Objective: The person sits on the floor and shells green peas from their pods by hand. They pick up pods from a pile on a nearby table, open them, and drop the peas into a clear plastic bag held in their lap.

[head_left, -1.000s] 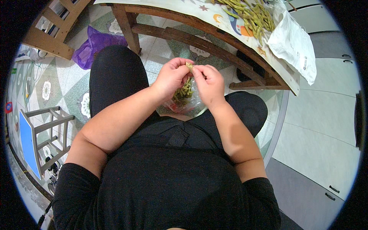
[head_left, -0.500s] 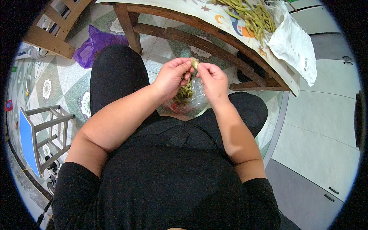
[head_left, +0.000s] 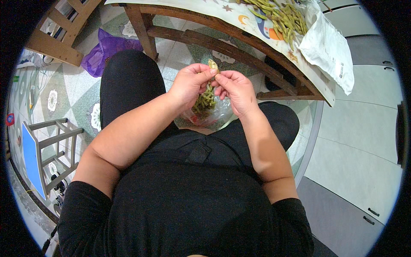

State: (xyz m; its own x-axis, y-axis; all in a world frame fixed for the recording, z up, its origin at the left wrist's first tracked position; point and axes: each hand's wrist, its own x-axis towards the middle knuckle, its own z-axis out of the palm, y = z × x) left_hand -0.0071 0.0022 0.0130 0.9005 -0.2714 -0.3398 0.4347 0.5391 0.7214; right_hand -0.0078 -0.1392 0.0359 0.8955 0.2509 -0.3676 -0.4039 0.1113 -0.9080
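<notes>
A pale yellow-green bean pod [head_left: 212,64] is pinched between my two hands, its upper end sticking up past the fingertips. My left hand [head_left: 191,85] grips it with thumb and forefinger. From the other side, the thumb and fingers of my right hand [head_left: 236,91] close on its lower part. Just below, between my knees, a clear plastic bag [head_left: 224,112] holds a heap of green bean pods [head_left: 204,103]. The hands partly cover that heap.
A wooden table [head_left: 188,13] with a printed cover stands ahead, bearing more bean pods [head_left: 286,21] and a white sack [head_left: 329,47]. A purple bag [head_left: 99,55] lies on the floor near my left knee. A blue-topped stool [head_left: 33,158] lies tipped at left; cabinets [head_left: 359,128] line the right.
The pod now stands higher above my fingertips and shows more of its length. My right hand has shifted slightly, its fingertips closer to the left thumb.
</notes>
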